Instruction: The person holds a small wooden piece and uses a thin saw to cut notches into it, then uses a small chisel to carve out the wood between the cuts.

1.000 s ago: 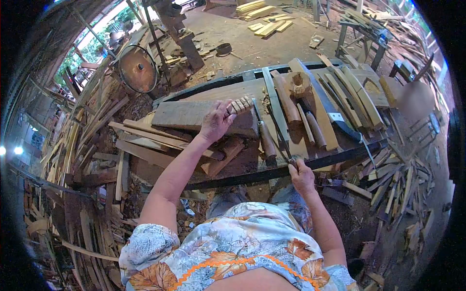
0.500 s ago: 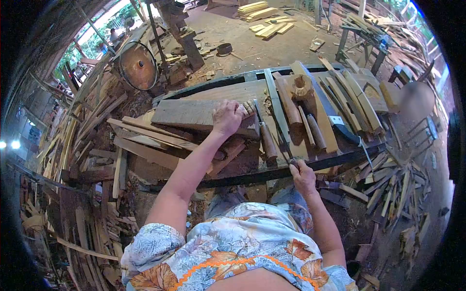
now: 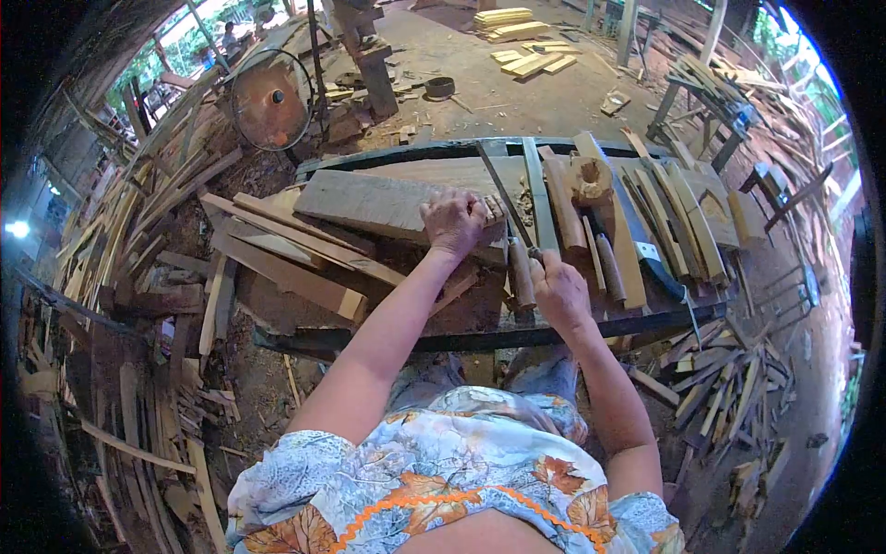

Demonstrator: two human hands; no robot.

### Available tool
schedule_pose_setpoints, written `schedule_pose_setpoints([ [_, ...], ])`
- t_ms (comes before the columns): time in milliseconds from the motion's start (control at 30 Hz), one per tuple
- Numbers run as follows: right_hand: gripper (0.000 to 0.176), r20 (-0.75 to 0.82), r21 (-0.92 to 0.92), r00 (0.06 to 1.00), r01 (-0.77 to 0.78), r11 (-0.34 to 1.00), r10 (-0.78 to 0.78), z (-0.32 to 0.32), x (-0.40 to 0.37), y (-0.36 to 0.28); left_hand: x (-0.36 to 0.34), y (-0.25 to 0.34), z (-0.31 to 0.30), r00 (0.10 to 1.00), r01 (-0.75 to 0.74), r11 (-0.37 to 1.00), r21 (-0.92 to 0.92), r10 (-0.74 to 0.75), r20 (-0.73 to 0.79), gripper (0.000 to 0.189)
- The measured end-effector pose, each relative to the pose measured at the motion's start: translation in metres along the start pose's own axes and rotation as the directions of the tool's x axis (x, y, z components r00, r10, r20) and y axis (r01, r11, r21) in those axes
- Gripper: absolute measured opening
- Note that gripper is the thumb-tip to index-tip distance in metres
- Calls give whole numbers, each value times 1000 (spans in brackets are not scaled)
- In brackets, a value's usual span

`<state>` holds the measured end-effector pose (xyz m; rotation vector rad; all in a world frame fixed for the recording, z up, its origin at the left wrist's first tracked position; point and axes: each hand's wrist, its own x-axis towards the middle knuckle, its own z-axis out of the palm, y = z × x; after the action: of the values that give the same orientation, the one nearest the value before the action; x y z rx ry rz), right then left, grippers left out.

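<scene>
Bearing down with my left hand (image 3: 454,222), curled over the end of the plank (image 3: 369,205) beneath it, I'd draw what looks like a thin saw (image 3: 506,196), gripped in my closed right hand (image 3: 558,291), straight beside those knuckles.

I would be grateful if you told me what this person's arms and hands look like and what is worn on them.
Both arms are bare below the short sleeves. The left hand and right hand wear no gloves. The shirt is pale with blue-grey flowers, orange-brown leaves and an orange zigzag trim.
</scene>
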<state>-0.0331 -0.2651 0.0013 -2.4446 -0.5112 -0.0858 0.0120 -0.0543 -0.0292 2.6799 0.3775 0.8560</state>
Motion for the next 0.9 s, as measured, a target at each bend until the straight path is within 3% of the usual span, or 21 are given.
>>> schedule_pose_setpoints([
  [767, 26, -4, -125, 1000, -4, 992, 4, 31, 11, 9, 1, -1, 3, 1000, 6, 1000, 7, -6, -10, 23],
  [900, 24, -23, -142, 998, 57, 988, -61, 20, -8, 7, 1, 0, 2, 1000, 21, 1000, -19, -21, 9, 24],
])
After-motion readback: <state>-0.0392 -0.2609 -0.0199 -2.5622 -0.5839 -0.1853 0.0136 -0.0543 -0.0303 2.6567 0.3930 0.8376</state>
